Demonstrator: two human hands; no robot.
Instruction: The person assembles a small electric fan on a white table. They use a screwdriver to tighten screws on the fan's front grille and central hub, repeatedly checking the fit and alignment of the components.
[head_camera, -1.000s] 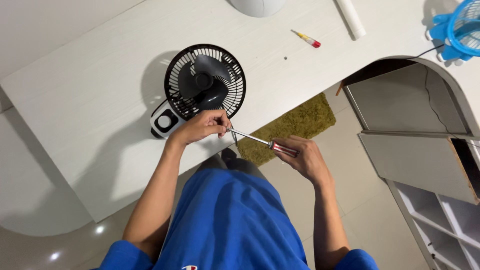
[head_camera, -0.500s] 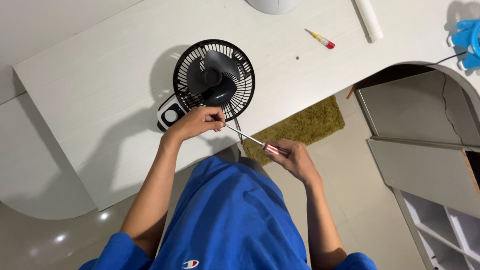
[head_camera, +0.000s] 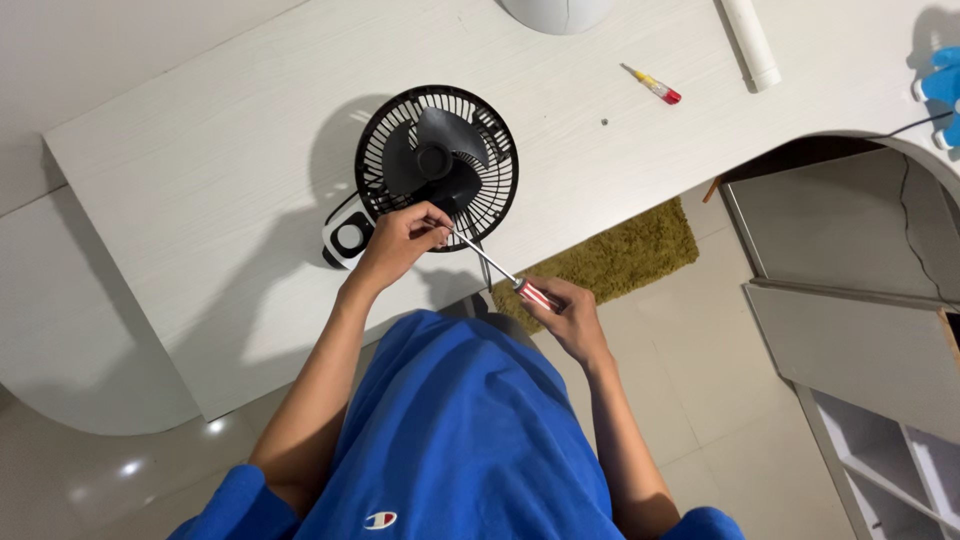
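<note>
A small black desk fan (head_camera: 437, 165) with a round wire grille lies face up on the white table (head_camera: 200, 180), its white control base at the lower left. My left hand (head_camera: 403, 238) pinches the metal tip of a screwdriver (head_camera: 497, 267) at the grille's lower rim. My right hand (head_camera: 562, 315) grips the screwdriver's red and clear handle, off the table's front edge.
A small yellow and red screwdriver (head_camera: 653, 85) and a tiny dark screw (head_camera: 605, 122) lie on the table to the right. A white tube (head_camera: 752, 42) rests at the back. A blue fan part (head_camera: 942, 85) sits at the far right. An olive rug (head_camera: 620, 250) and white shelves (head_camera: 880, 440) lie below.
Both hands and the screwdriver moved up toward the fan; the shaft now points steeper at the grille's lower rim. The view drifted slightly.
</note>
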